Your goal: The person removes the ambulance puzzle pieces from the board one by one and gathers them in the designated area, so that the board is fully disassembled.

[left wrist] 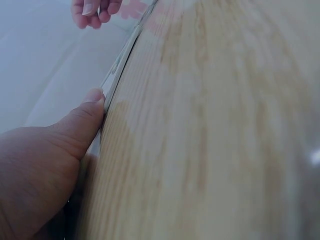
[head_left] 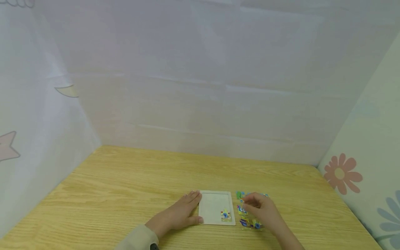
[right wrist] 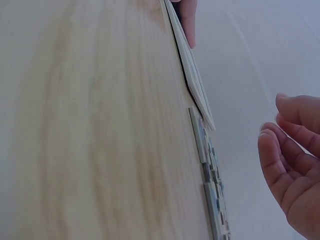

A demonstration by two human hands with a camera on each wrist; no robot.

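Observation:
A white, shallow-rimmed puzzle tray (head_left: 210, 206) lies flat on the table. In its lower right corner sits one colourful jigsaw piece (head_left: 225, 215). My left hand (head_left: 178, 213) rests along the tray's left side, fingers fairly straight, its thumb (left wrist: 90, 110) at the edge in the left wrist view. Over the loose jigsaw pieces (head_left: 244, 222) right of the tray hovers my right hand (head_left: 262, 210). The right wrist view shows its fingers (right wrist: 272, 155) loosely bent and apart from the thumb, nothing seen between them. It partly hides the pieces in the head view.
The wooden table (head_left: 125, 187) extends to the left and behind the tray. A pale cloth wall (head_left: 187, 104) rises along its back, and printed cloth with a pink flower (head_left: 339, 173) stands at the right side.

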